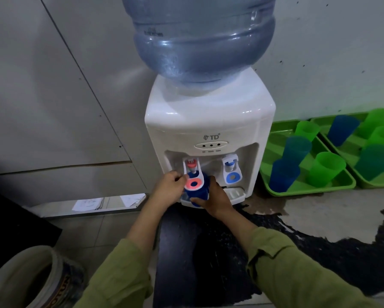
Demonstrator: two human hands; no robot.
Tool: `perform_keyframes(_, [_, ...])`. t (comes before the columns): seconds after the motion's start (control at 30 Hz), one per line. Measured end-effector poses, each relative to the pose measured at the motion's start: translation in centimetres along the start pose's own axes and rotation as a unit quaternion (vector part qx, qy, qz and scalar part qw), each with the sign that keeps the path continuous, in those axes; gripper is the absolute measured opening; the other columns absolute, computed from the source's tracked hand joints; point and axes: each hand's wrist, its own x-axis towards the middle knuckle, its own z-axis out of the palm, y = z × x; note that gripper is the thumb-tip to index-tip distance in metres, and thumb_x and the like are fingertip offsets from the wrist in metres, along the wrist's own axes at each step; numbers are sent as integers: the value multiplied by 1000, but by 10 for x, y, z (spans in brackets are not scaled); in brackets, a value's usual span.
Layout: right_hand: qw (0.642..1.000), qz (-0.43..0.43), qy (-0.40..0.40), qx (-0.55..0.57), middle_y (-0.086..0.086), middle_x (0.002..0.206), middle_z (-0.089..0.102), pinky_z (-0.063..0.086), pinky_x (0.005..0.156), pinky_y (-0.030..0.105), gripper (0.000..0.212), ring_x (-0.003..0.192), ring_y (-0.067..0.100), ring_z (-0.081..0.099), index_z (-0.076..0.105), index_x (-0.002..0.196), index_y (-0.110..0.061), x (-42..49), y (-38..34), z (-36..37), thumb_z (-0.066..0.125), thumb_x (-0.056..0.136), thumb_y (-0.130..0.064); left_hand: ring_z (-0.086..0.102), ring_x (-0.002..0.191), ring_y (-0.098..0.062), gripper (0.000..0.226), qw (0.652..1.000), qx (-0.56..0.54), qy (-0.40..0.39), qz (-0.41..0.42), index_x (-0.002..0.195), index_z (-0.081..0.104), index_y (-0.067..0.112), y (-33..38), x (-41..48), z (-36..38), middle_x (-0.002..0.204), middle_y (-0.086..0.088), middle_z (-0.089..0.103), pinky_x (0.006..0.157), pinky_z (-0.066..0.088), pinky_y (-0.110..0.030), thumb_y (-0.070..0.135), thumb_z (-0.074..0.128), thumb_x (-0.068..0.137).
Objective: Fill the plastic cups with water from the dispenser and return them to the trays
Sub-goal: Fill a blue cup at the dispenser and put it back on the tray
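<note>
**Operator:** Where's the cup?

**Spotter:** In your right hand [215, 200]. Your fingers wrap round the side of the blue cup [197, 194] from the right. You hold it low over the drip tray [235, 193], at the left side of the dispenser [208, 127]. Its mouth sits right under the red lever [194, 183]. The lever's pink disc hides most of the opening, so I can't tell you how full it is.

**Operator:** And my left?

**Spotter:** Your left hand [168, 185] is at that same lever, fingers curled onto its left edge, knuckles toward you. It sits just beside the cup.

**Operator:** The other tap?

**Spotter:** The blue lever [231, 175] hangs to the right, apart from both your hands.

**Operator:** The trays?

**Spotter:** 2 green ones on the desk [320, 207], right of the dispenser. The near tray [309, 192] lies close to the dispenser's base and holds 4 cups [326, 168], 2 green and 2 blue. The far tray [373, 184] lies just beside it. It holds at least 4 more, green and blue, plus something red at the frame's edge that I can't make out.

**Operator:** Anything else?

**Spotter:** The big bottle [200, 41] stands neck-down on top of the dispenser. A bucket [19, 283] sits at lower left, near your left sleeve [119, 276].
</note>
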Motion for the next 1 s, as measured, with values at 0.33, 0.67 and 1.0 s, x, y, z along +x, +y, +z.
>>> perform_keyframes(0.33, [999, -12, 5, 42, 6, 129, 54, 45, 94, 30, 70, 117, 22, 54, 39, 124, -13, 1, 4, 2, 80, 70, -27, 56, 79, -31, 14, 981, 149, 103, 65, 82, 53, 13, -11, 12, 22, 92, -17, 63, 65, 36, -29, 20, 50, 93])
perform_keyframes(0.67, [999, 21, 26, 34, 2, 133, 52, 43, 98, 28, 76, 122, 21, 52, 35, 127, -19, -5, 4, 6, 79, 67, -32, 52, 69, -2, 14, 980, 54, 166, 100, 83, 51, 24, -33, 0, 26, 83, 5, 59, 55, 34, -17, 33, 50, 93])
perform_keyframes(1.0, [993, 13, 58, 107, 3, 119, 60, 50, 91, 34, 66, 109, 19, 58, 43, 119, -17, -44, 17, -10, 81, 64, -22, 57, 82, 5, 13, 986, -99, 92, 96, 97, 54, 26, -63, -27, 56, 95, 8, 58, 67, 39, 0, 14, 54, 93])
